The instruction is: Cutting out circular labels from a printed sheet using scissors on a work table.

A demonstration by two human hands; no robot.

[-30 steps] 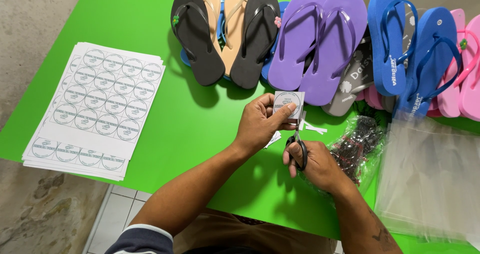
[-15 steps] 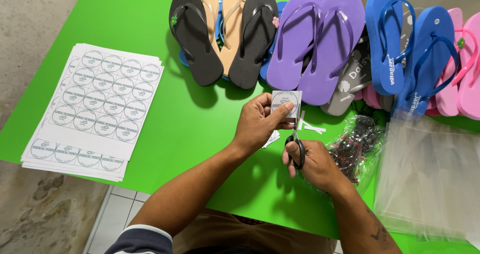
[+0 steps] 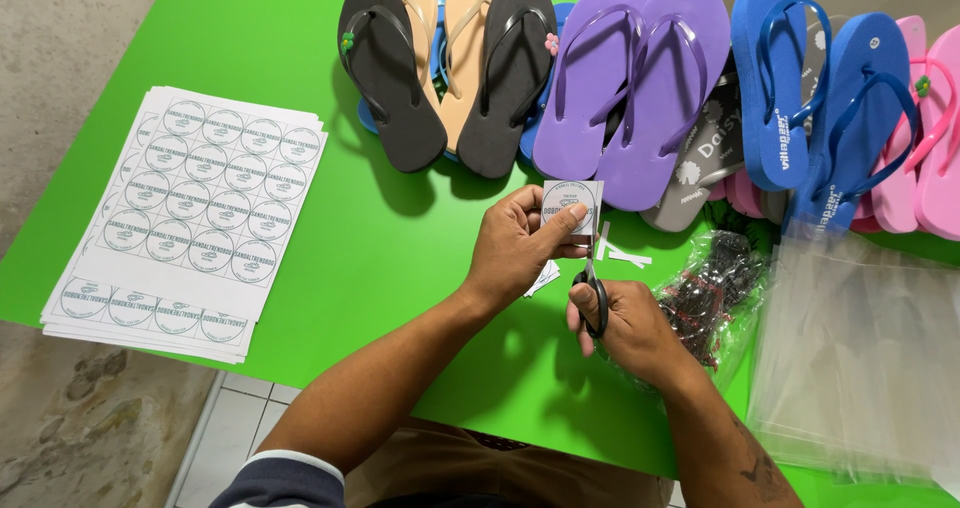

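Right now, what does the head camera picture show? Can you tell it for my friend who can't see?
A person's left hand holds a small paper label while the right hand cuts it with black scissors over a green table. Sheets of round labels lie to the left, colourful flip-flops line the far edge, and clear bags lie at right.

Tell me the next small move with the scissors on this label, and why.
Probably close the scissors along the label's right edge: the left hand pinches the square label upright, the right hand holds the blades just under it, and trimmed strips lie beside.
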